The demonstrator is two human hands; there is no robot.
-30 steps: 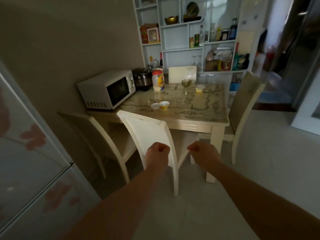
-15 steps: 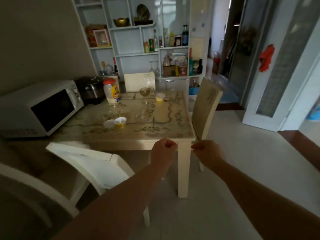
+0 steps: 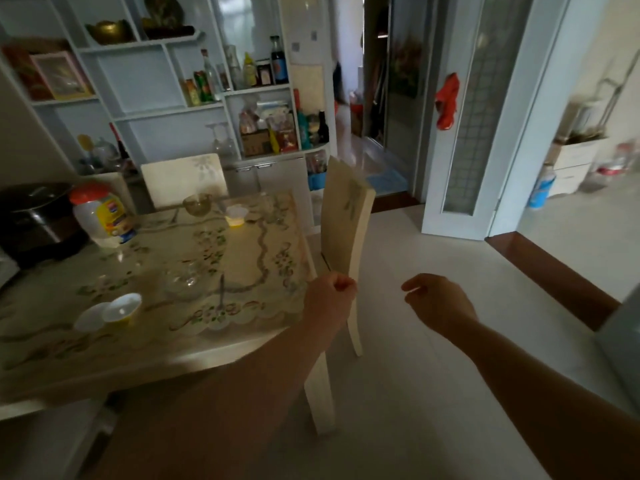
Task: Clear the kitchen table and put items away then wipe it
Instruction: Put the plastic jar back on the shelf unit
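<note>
L hand [image 3: 330, 296]: tight fist, empty, by table's right edge.
R hand [image 3: 438, 303]: fingers loosely curled, empty, 3 o'clock of L hand.
Table: floral glass-topped kitchen table [image 3: 263, 244], 9–10 o'clock of L hand.
On it: small yellow cup [image 3: 123, 308] w/ white lid [image 3: 90, 317] just beside, 9 o'clock; clear glass bowl [image 3: 183, 278], 10; red-capped plastic jar [image 3: 102, 214], far 10.
Chair: cream wooden chair [image 3: 346, 230], 12 o'clock.

Desk [image 3: 156, 368]: floral-patterned top, pale rim.
Left hand [image 3: 329, 296]: closed fist, empty, at the desk's near right corner.
Right hand [image 3: 440, 303]: loosely curled, empty, right of the desk, above the floor.
Yellow cup [image 3: 123, 308]: on the desk's near left part, touching 1 white lid [image 3: 90, 317].
Glass bowl [image 3: 183, 280]: mid-desk, spoon [image 3: 221, 292] just beside it.
Jar [image 3: 102, 216]: red-capped, on the desk's far left.
Chair [image 3: 346, 220]: at the desk's right side.
</note>
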